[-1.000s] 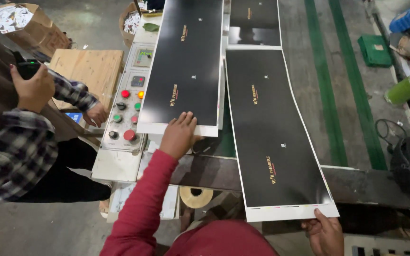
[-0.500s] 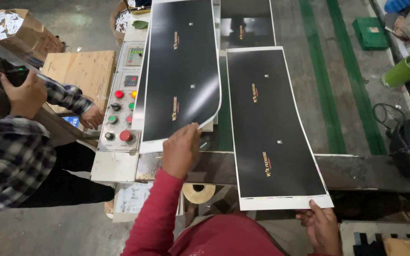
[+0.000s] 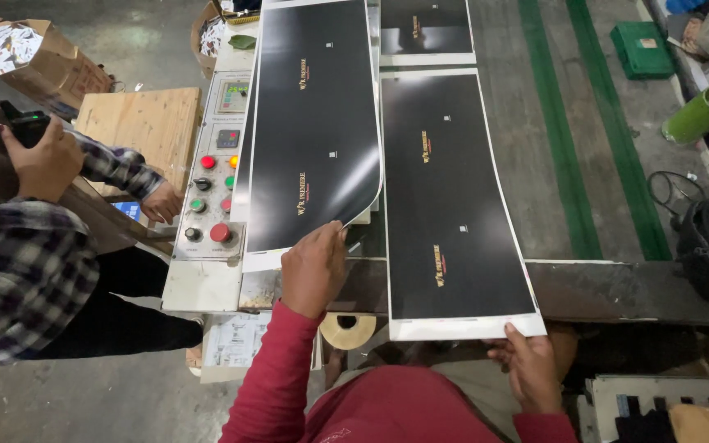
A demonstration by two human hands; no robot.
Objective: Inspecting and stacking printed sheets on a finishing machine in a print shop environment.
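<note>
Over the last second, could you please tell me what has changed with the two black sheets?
The left hand has lifted and curled the near corner of the left glossy black printed sheet, which lay flat before. The right hand still holds the near edge of the right black printed sheet.

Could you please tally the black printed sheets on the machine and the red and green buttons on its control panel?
Black sheets: 3
Red buttons: 3
Green buttons: 2
Total: 8
</note>
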